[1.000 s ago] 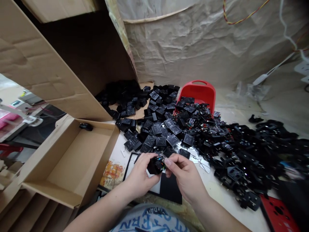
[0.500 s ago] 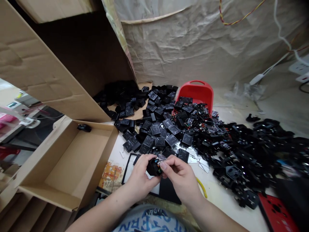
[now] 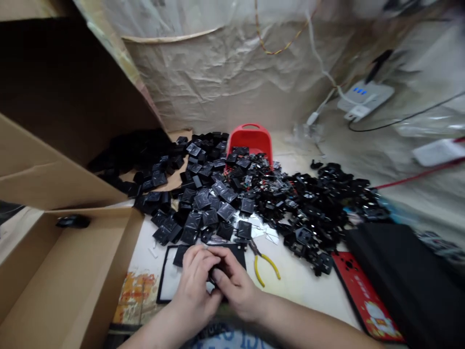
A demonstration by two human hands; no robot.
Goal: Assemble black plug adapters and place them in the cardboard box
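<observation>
Both hands are closed together round a black plastic housing point(image 3: 211, 275), low in the middle of the view. My left hand point(image 3: 196, 278) wraps it from the left, and my right hand point(image 3: 237, 286) presses on it with curled fingers and thumb. Most of the housing is hidden by the fingers. Beneath the hands lies a black-framed mat point(image 3: 162, 278). Pliers with yellow handles point(image 3: 273, 266) rest just right of my right hand. Beyond the hands spreads a heap of square black housings point(image 3: 209, 218), beside small wired circuit boards point(image 3: 271, 184).
An open cardboard box point(image 3: 83, 266) stands at left with one black piece point(image 3: 72, 221) in it. A red plastic bin point(image 3: 250, 138) stands behind the heap. Black plug parts point(image 3: 316, 203) pile up at right, near a red box point(image 3: 359, 291) and a white power strip point(image 3: 366, 99).
My right hand has moved from pinching at the housing's open side, where coloured parts showed, to closing round it with the left. The view has swung right, and the pliers are now uncovered.
</observation>
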